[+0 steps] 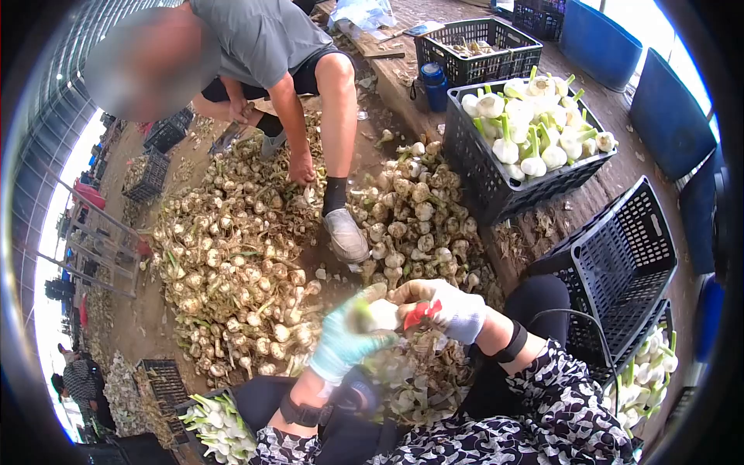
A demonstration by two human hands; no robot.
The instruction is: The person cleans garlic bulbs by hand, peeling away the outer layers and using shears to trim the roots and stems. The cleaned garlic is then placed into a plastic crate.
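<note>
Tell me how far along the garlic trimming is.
Done: one black crate is heaped with cleaned white bulbs. In hand: the left hand holds a bulb, the right hand holds red clippers. Left: a large untrimmed pile covers the ground.

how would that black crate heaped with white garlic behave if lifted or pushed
Probably heavy: the black crate is heaped above its rim with garlic bulbs. The loose, round top bulbs may roll off if it tilts. Its lattice walls look rigid, so it likely won't flex.
</note>
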